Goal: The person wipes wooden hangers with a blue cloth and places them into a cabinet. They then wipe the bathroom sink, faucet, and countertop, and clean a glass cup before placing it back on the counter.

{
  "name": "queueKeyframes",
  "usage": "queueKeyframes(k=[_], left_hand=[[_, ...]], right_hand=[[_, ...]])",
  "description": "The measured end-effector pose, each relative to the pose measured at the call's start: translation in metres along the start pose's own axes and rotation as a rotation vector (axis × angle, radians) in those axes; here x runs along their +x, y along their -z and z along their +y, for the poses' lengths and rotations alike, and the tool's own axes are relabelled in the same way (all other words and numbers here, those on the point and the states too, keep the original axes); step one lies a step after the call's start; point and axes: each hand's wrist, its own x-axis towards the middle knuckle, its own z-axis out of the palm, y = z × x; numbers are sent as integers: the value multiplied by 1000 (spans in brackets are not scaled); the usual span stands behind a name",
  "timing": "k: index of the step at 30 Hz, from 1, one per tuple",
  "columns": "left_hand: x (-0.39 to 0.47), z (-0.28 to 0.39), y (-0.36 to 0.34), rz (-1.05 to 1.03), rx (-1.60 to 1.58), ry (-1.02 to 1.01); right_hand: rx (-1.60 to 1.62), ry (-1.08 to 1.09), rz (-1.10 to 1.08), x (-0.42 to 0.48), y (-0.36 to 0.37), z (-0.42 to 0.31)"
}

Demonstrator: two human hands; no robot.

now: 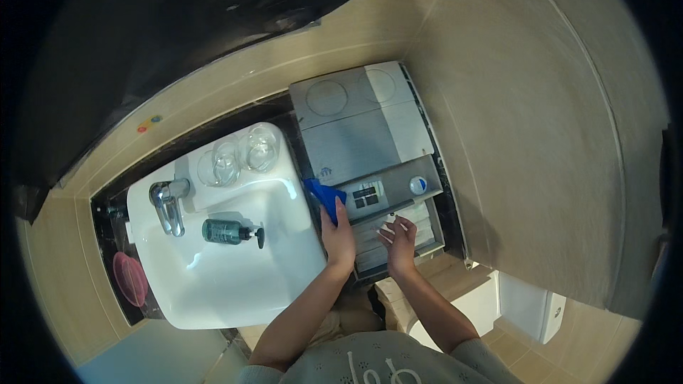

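Note:
My left hand (337,242) grips a folded blue cloth (326,195) between the sink's right edge and a grey wooden drawer box (355,138). Two drawers of this box stand pulled out. The upper drawer (394,192) holds a dark four-part item (365,197) and a small round blue-and-white container (418,185). Over the lower drawer (437,226), my right hand (401,242) has its fingers bent close to a small dark knob (392,214). Something white shows at its fingertips; whether they hold it is unclear. Pale, flat contents lie in the lower drawer, partly hidden by that hand.
A teal pump bottle (224,231) lies on its side in the white sink (229,298), beside the chrome faucet (169,205). Several clear glass vessels (227,162) stand on the sink's back ledge. A pink basin (130,279) sits at left; a white toilet (483,309) is at lower right.

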Motion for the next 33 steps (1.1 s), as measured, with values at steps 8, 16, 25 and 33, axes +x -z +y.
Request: queueKeyframes(k=[8, 16, 25, 33], left_hand=[[-9, 3, 27, -45, 386, -307], [-35, 58, 83, -110, 261, -322], [-33, 47, 76, -583, 672, 55], [-27, 15, 37, -687, 795, 62]], right_hand=[[301, -200, -51, -2, -8, -8], [121, -298, 130, 14, -13, -13], [59, -187, 179, 27, -31, 0], [232, -170, 194, 31, -55, -7]])
